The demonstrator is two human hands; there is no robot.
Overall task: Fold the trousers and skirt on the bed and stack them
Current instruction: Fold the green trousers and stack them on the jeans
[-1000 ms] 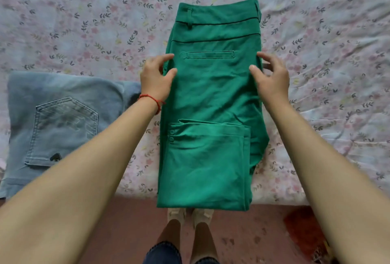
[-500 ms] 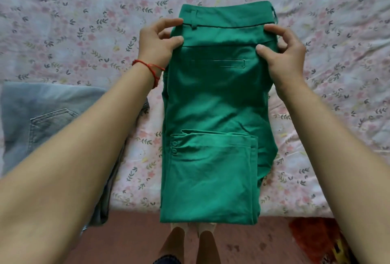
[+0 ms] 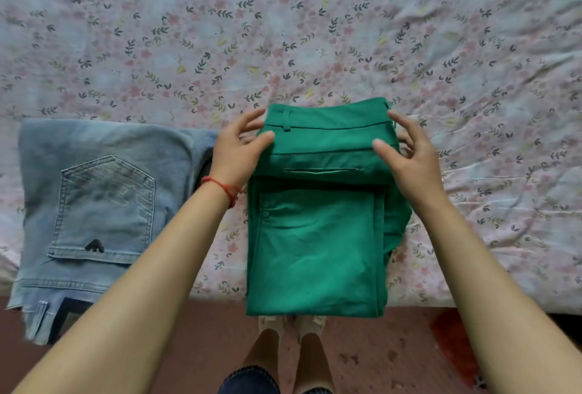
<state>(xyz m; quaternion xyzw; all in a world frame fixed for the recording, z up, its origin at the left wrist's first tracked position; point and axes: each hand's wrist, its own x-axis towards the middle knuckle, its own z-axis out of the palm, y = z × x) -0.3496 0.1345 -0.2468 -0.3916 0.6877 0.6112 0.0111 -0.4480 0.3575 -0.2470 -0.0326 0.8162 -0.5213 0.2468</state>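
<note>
The green trousers (image 3: 315, 245) lie folded at the near edge of the bed, their waistband part doubled down over the folded legs. My left hand (image 3: 239, 151) pinches the left side of the waistband, thumb on top. My right hand (image 3: 409, 157) pinches the right side in the same way. A folded light-blue denim garment (image 3: 104, 204) with a back pocket lies to the left, its lower end hanging over the bed edge.
The bed (image 3: 315, 31) is covered by a pink floral sheet, wrinkled at the right. Below the bed edge is a reddish floor (image 3: 362, 359) with my feet and a red object (image 3: 456, 340) at the right.
Both hands moved up to the waistband, took hold of it and brought it toward me, folding the upper part of the green trousers over the legs.
</note>
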